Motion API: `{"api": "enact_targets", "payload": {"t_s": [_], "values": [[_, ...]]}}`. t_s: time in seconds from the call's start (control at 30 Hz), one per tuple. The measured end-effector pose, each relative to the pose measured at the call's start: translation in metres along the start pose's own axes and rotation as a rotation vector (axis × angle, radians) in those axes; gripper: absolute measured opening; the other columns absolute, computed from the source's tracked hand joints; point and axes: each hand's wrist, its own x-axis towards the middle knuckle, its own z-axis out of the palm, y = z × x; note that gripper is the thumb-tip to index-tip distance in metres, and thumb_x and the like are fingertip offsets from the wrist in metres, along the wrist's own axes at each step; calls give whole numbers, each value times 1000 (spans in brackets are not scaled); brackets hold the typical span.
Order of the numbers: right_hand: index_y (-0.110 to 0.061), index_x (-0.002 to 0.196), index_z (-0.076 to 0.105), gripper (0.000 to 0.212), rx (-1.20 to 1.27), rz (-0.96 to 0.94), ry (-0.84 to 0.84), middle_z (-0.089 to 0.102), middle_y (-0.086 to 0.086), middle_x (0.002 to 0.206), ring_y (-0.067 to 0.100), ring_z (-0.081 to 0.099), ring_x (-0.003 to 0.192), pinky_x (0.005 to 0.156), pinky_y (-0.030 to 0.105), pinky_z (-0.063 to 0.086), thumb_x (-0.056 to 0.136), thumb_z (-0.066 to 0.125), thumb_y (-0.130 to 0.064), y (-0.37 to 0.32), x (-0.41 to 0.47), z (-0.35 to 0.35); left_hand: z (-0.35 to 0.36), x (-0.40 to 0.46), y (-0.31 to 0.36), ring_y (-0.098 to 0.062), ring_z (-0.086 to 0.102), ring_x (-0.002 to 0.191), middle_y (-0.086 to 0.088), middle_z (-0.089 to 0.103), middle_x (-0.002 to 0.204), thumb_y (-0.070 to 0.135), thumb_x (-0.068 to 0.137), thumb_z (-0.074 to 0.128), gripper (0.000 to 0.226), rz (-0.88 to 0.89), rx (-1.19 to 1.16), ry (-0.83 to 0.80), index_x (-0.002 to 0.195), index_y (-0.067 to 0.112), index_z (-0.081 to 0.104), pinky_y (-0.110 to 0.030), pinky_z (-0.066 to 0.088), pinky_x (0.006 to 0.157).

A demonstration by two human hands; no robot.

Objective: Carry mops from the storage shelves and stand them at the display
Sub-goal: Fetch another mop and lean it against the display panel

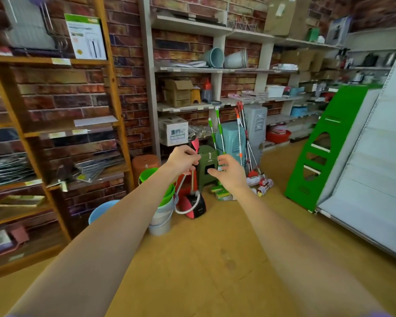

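Currently both arms reach toward the mops leaning at the foot of the white storage shelves (215,69). The right hand (230,171) has its fingers curled near the lower shaft of a green-handled mop (219,131) (whether they close on it cannot be told). The left hand (185,160) appears to pinch a thin pale rod (192,179). Orange-handled mops (239,133) stand just beside. Judged step: pickup. Next, secure the shaft, lift clear of the green stool (207,165), then carry.
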Motion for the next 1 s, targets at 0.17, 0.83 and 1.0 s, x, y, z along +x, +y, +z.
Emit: {"api": "enact_targets", "payload": {"t_s": [0.17,0.83,1.0], "values": [[-14,130,58,57,-15,29,27,64,2,122,20,60,109,86,27,44,82,81,-35,41,68,15,23,82,-23,-21,61,66,-12,69,85,18,94,68,7,-22,-10,-48,94,12,63,-32,50,59],[-15,128,57,66,138,239,168,65,3,125,25,64,108,97,47,52,74,87,-38,218,442,10,146,476,-15,-24,57,70,-13,65,89,20,94,68,13,14,96,-197,98,10,60,-33,46,60],[-18,123,58,56,139,241,177,63,1,122,23,63,108,98,45,52,77,86,-33,241,503,18,160,553,-26,-24,59,71,-17,66,92,21,95,67,13,13,81,-224,95,9,61,-34,47,60]]}}
